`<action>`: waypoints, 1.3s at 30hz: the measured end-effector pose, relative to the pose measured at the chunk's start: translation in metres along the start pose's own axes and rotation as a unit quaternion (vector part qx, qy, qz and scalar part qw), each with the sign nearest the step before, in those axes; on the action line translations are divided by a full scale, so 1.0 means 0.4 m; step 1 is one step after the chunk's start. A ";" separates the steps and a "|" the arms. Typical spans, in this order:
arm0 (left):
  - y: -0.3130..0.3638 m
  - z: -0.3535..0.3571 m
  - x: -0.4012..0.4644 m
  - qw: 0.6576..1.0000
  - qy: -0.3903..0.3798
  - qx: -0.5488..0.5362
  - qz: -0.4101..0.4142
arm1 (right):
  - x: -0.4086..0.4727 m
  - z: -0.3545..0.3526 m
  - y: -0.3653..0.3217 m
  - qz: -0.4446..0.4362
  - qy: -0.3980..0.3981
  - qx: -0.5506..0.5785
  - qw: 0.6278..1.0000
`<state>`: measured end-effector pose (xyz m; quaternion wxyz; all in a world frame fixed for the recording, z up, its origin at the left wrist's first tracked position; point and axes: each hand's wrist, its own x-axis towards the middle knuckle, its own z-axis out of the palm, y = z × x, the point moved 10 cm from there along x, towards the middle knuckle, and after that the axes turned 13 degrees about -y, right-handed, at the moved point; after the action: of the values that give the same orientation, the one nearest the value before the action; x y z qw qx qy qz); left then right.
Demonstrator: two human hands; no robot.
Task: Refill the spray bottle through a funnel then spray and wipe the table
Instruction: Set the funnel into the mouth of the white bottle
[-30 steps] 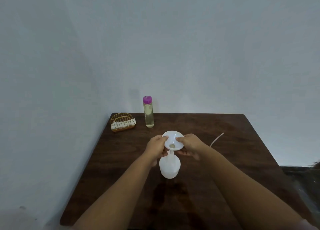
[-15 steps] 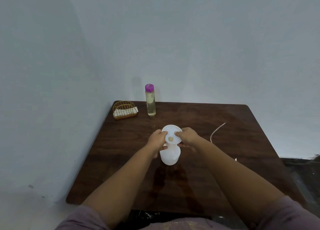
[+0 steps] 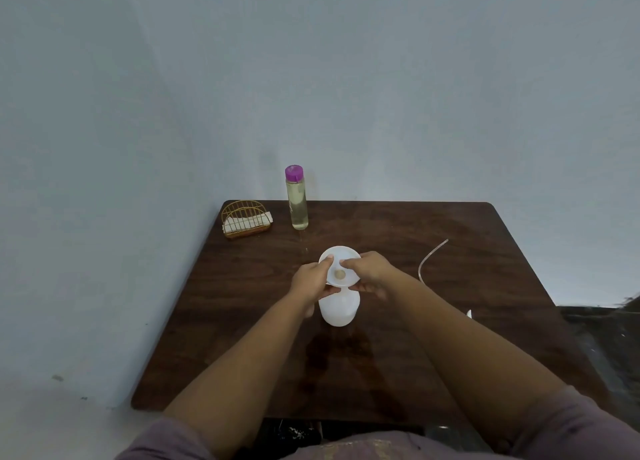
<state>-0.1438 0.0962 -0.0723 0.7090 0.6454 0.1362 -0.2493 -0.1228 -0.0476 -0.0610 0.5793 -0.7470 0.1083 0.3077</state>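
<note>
A white funnel (image 3: 341, 260) sits in the neck of a white spray bottle (image 3: 338, 309) that stands near the middle of the dark wooden table (image 3: 433, 338). My left hand (image 3: 311, 281) pinches the funnel's left rim with thumb on top. My right hand (image 3: 370, 274) pinches the right rim, its fingers curled under the funnel. The bottle's neck is hidden behind my fingers. A clear bottle (image 3: 297, 201) of yellowish liquid with a purple cap stands at the table's back edge.
A gold wire holder (image 3: 246, 221) with white cloths sits at the back left corner. A thin white tube (image 3: 431, 258) lies on the right side of the table, with a small white piece (image 3: 469, 313) by my right forearm. A wall rises behind.
Both hands stay on the funnel atop the bottle. The camera view has drawn back and tilted down, so the table appears lower and my sleeves show.
</note>
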 end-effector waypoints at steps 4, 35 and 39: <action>0.002 0.021 0.013 1.000 0.002 0.002 0.004 | 0.006 -0.039 -0.001 0.001 0.050 -0.037 0.998; 0.059 0.110 0.057 0.999 -0.003 0.033 0.009 | -0.012 -0.151 0.031 -0.025 0.063 0.077 0.995; 0.060 0.113 0.049 0.999 0.002 0.037 0.007 | -0.021 -0.156 0.030 -0.027 0.070 0.087 0.993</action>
<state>-0.1204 0.0493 -0.0564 0.6859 0.6726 0.1240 -0.2484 -0.1148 -0.1112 -0.0571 0.6411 -0.7163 0.1548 0.2278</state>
